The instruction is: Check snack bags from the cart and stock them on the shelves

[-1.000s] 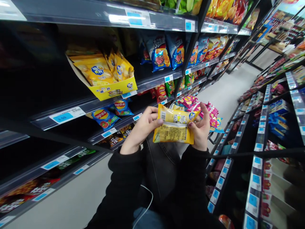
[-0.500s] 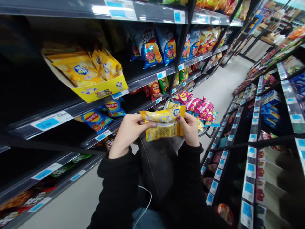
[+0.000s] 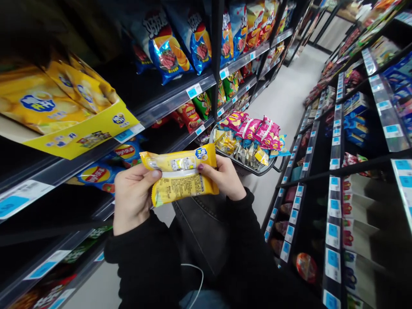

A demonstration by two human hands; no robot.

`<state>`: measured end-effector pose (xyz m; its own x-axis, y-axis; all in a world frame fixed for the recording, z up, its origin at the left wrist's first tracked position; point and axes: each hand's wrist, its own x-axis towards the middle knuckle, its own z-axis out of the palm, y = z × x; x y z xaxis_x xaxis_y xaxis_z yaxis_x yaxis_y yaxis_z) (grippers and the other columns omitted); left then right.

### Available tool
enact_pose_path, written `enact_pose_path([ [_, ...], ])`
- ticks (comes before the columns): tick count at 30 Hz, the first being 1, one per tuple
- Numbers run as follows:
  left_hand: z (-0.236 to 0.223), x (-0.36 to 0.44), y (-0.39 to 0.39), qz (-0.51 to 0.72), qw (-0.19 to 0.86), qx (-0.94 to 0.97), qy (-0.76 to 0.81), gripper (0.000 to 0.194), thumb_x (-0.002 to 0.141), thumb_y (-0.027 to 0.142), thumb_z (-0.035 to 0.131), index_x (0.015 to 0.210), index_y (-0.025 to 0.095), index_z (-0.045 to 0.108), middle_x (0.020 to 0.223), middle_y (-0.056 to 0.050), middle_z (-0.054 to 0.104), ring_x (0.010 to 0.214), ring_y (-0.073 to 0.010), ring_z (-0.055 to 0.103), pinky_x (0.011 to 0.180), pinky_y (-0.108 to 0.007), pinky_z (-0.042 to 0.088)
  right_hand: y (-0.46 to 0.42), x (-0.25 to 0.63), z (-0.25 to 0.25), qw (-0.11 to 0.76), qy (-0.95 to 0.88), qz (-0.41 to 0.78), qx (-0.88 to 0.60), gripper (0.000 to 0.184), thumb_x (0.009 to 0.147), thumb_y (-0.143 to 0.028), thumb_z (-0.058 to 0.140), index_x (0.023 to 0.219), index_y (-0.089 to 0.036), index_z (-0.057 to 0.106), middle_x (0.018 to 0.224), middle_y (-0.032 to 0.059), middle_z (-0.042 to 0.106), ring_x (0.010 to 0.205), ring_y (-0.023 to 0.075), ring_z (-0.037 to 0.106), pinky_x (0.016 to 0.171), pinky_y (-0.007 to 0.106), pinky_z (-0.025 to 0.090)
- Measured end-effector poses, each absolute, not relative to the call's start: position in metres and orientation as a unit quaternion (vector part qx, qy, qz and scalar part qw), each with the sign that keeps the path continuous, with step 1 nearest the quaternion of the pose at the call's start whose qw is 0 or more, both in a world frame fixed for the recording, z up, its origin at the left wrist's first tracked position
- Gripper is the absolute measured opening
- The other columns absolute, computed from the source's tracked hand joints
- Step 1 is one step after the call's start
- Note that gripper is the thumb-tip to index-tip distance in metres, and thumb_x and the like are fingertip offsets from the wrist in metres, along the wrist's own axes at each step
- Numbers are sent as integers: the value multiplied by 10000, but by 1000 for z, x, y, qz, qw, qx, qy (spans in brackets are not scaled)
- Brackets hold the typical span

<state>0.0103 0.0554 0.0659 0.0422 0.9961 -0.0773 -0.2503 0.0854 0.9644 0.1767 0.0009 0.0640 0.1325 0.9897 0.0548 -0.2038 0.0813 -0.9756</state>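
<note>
Between my two hands is a yellow snack packet (image 3: 182, 176), held sideways with its printed back and white seam strip towards me. My left hand (image 3: 133, 193) pinches its left end, thumb on top. On the right end, the thumb of my right hand (image 3: 225, 176) presses near the blue logo, with the other fingers hidden behind. To the left, a yellow display box (image 3: 86, 137) on the shelf holds similar yellow packets (image 3: 41, 103). Beyond my right hand stands a dark basket (image 3: 257, 171) full of snack packets, pink ones (image 3: 257, 128) on top.
Shelves with price labels line both sides of the aisle. Blue chip bags (image 3: 167, 47) stand on the left shelf, and more blue bags (image 3: 99, 174) lie on the shelf below. A white cable (image 3: 202, 279) hangs near my legs. The pale aisle floor (image 3: 283, 98) runs ahead.
My hands and the yellow packet have shifted left and a little lower in view. The display box appears larger and farther left, and more of the basket shows.
</note>
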Motion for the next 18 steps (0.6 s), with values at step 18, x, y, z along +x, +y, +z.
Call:
enact_pose_path([
  [18, 35, 47, 68, 499, 588, 462, 438, 327, 659, 367, 771, 934, 211, 690, 886, -16, 738, 870, -217, 694, 751, -337, 591, 13, 209, 32, 667, -328, 375, -554, 263, 620, -343, 767, 822, -188, 702, 839, 23, 720, 788, 203, 655, 786, 362, 538],
])
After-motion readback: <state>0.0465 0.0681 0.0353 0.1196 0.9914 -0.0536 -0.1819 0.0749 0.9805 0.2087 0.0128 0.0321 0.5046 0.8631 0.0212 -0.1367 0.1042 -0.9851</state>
